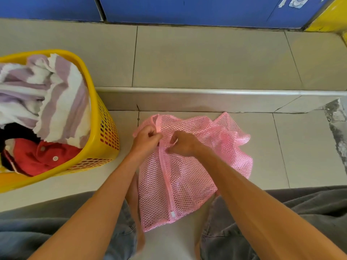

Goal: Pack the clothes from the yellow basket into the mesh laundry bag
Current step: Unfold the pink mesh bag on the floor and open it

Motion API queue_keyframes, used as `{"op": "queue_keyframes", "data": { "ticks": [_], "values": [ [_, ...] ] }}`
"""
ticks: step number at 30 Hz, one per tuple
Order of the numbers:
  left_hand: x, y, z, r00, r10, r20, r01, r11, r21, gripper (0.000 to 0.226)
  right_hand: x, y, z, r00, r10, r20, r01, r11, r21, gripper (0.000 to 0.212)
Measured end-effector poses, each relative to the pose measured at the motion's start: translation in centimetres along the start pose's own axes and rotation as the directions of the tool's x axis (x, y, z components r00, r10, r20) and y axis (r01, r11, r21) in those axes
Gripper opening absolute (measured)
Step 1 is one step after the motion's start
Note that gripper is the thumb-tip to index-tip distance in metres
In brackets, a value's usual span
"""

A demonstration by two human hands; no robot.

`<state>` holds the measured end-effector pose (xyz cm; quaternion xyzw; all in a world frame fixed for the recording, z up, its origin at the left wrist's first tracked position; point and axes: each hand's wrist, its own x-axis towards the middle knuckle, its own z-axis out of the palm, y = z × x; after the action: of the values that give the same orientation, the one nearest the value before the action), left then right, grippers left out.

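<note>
Pinching w/ both, left hand [145, 136] and right hand [183, 144] sit close together, fingers curled tight on the pink mesh laundry bag [187, 166] at the top end of its zipper [166, 177], one hand each side of the zip line. Bag lies flat on the tiled floor [216, 57] under the hands, running back toward the person's grey trousers [309, 207]. Off to the left hand's side, well apart from bag, stands the yellow basket [102, 126] w/ clothes: striped purple-white garment [62, 102] on top, red shirt [43, 154] and sth black below.
</note>
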<state>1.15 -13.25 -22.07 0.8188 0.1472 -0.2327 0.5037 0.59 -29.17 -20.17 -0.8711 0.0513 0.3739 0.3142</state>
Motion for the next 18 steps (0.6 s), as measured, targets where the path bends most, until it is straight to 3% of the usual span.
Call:
{"op": "queue_keyframes", "data": {
  "ticks": [2,6,9,12,16,18],
  "values": [
    [-0.1,0.2,0.3,0.999,0.018,0.027,-0.018,1.000,-0.002,0.023,-0.4,0.2,1.7,0.999,-0.024,-0.037,0.027,0.996,0.080,0.051],
    [-0.5,0.6,0.8,0.998,0.056,0.039,-0.052,0.994,-0.097,0.017,-0.1,0.1,2.5,0.976,-0.020,-0.218,0.062,0.980,0.190,0.027],
    [0.0,0.5,0.6,0.997,0.062,-0.047,-0.065,0.995,-0.074,0.016,0.2,0.2,1.3,0.979,0.003,-0.203,0.052,0.964,0.261,0.010],
    [0.7,0.6,0.1,0.989,0.035,-0.146,-0.034,0.999,0.005,0.018,0.5,0.2,-0.3,0.975,0.035,-0.222,0.035,0.952,0.304,0.016],
    [1.6,1.3,-0.8,0.928,0.166,-0.334,-0.153,0.986,0.066,0.027,1.0,0.2,-2.2,0.939,0.159,-0.303,0.060,0.796,0.603,0.015],
    [2.2,1.8,-1.4,0.886,0.236,-0.400,-0.212,0.972,0.105,0.021,1.3,0.0,-3.2,0.912,0.213,-0.350,0.085,0.737,0.671,0.016]
  ]
}}
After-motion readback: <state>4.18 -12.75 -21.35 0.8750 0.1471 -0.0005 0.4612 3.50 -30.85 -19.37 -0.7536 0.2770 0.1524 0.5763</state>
